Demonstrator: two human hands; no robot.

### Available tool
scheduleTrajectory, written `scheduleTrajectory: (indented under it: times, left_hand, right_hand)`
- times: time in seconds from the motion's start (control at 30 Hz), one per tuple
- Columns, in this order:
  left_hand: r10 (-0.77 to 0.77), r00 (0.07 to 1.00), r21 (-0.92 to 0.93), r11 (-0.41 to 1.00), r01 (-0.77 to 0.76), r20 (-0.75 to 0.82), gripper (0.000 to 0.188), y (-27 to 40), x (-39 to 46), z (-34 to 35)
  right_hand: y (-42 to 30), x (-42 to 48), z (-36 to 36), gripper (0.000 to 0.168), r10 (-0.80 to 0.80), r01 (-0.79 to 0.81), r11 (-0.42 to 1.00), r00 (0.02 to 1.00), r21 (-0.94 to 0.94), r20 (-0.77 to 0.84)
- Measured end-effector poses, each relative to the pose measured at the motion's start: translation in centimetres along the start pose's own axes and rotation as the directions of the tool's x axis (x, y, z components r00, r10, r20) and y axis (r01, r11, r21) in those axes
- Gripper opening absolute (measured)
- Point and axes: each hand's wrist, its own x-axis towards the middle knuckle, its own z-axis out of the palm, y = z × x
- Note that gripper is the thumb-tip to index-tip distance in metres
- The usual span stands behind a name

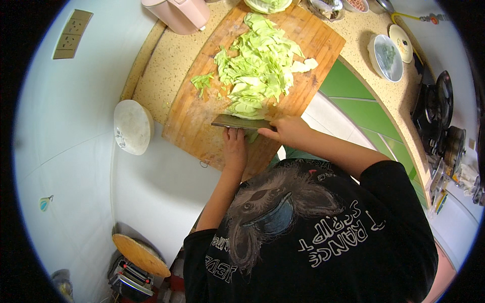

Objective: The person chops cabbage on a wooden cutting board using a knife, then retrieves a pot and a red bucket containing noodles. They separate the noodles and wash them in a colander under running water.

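Note:
My right hand (291,130) grips the handle of a broad-bladed kitchen cleaver (242,122), its blade lying across the wooden cutting board (193,125). Just on my side of the blade, my left hand (235,147) has its fingertips close against it. A small piece of green leaf (251,135) shows beside those fingers; whether they press on it is partly hidden. Beyond the blade spreads a large heap of cut pale-green cabbage (261,64). A few loose shreds (202,82) lie to its left. At the board's far edge sits an uncut-looking piece of cabbage (268,4).
A white bowl (132,127) stands left of the board, and a pink pitcher (182,15) at the back left. On the right counter are a bowl with greens (386,58), a lid (401,43) and a black stove (428,117). Green cabinets (360,94) lie below.

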Motion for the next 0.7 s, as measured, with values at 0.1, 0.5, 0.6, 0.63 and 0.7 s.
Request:
scheduleTrajectory:
  times: [0.1, 0.5, 0.6, 0.63, 0.7]
  left_hand:
    - [0.033, 0.999, 0.055, 0.998, -0.032, -0.004, 0.047, -0.2, 0.1, -0.2]
    - [0.12, 0.981, 0.108, 0.989, -0.104, -0.151, 0.048, -1.1, -0.1, 1.6]
    - [0.025, 0.992, -0.02, 0.999, -0.028, -0.12, 0.042, 0.0, -0.1, 0.5]
    - [0.04, 0.994, -0.012, 0.999, -0.042, -0.105, 0.045, -0.2, -0.1, 0.4]
    - [0.072, 0.995, 0.001, 0.997, -0.072, -0.075, 0.05, -0.6, -0.1, 0.2]
  right_hand:
    - [0.1, 1.1, 1.5, 0.069, -0.072, 0.078, 0.996, 0.991, 0.053, -0.111]
    - [1.4, -3.8, -1.8, 0.062, -0.068, 0.075, 0.986, 0.996, 0.15, -0.048]
    - [1.5, -4.0, -1.5, 0.062, -0.044, 0.049, 0.991, 0.998, 0.121, -0.046]
    - [1.5, -3.9, -1.5, 0.063, -0.036, 0.04, 0.991, 0.999, 0.128, -0.037]
    - [1.4, -3.7, -1.5, 0.064, -0.023, 0.025, 0.993, 1.0, 0.116, -0.016]
